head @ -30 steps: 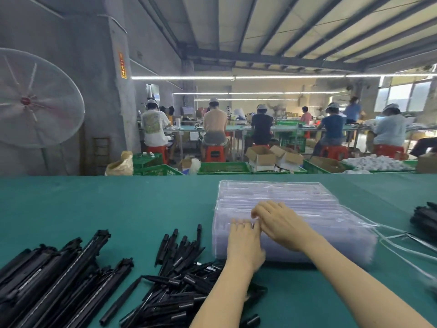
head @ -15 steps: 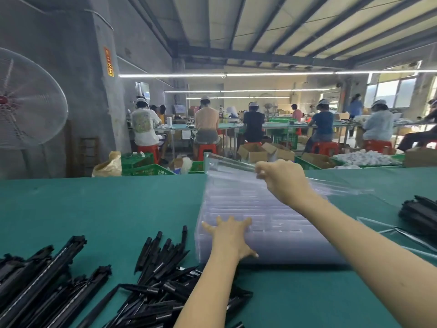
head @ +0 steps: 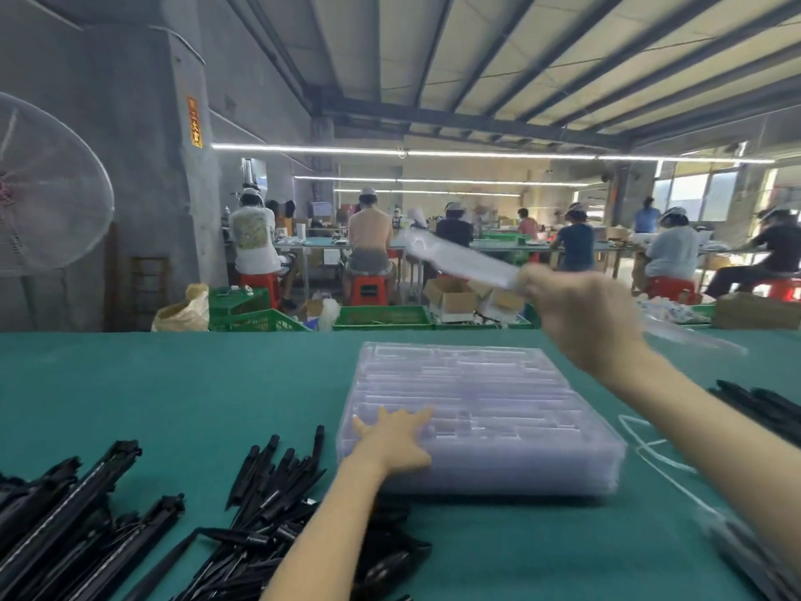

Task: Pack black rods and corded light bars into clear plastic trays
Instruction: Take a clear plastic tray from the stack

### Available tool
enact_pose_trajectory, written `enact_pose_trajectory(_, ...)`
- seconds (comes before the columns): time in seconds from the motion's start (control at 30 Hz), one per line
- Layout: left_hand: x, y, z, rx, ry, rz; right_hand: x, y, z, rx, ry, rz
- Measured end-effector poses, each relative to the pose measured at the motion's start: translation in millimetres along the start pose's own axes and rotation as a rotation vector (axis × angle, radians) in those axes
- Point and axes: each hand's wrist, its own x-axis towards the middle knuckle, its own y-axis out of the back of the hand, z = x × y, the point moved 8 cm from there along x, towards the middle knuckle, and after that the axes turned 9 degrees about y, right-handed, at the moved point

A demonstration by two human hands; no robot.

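Head view shows that the right hand [head: 581, 318], which a second ago lay on top of the stack of clear plastic trays [head: 477, 422] at lower centre of the frame, has peeled off a single clear plastic tray [head: 459, 258] and swung it up to the centre right, above the far edge of the green table [head: 173, 383]; its fingers are curled round the tray's edge, though blur hides the exact grip. Half a second ago that tray was only tilting up off the stack; now it is clear of it (so one tray is separated and, by my reading, about to be set down for filling).

The left hand [head: 396, 435] lies flat, fingers spread, pressing on the near left corner of the stack, apparently to keep the remaining trays from lifting with the top one.

The lifted tray shows edge-on; its long axis runs from upper left to lower right across the frame, the far end pointing up and left toward the seated workers, the other end trailing behind the hand. The stack sits level on the table, its long side running left to right.

Loose black rods [head: 268, 483] lie heaped at lower left, mostly pointing away and slightly right; longer black light bars [head: 65, 509] lie further left; a white cord [head: 650, 448] loops on the table at the right; nothing is packed yet.
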Motion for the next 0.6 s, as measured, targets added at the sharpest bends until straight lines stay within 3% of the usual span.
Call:
enact_pose_trajectory(0.13, -26, 37, -17, -1.258, 0.002, 0.017, -52, 5, -36, 0.031, 0.100, 0.030)
enact_pose_trajectory(0.2, -46, 32, -17, -1.703, 0.030, -0.195, -73, 8, -55, 0.041, 0.126, 0.052)
enact_pose_trajectory(0.27, -71, 30, -9, -1.855, 0.001, -0.412, -89, 9, -74, 0.023, 0.150, 0.025)
enact_pose_trajectory(0.33, -96, 29, -3, -1.848, -0.025, -0.480, -104, 6, -89, 0.016, 0.155, -0.023)
enact_pose_trajectory(0.43, -126, 25, -2, -1.952, 0.031, -0.430, -116, -5, -102, 0.083, 0.069, -0.141)
enact_pose_trajectory(0.6, -155, 10, -5, -2.382, 0.128, -0.346, -103, -18, -121, 0.285, -0.014, -0.386)
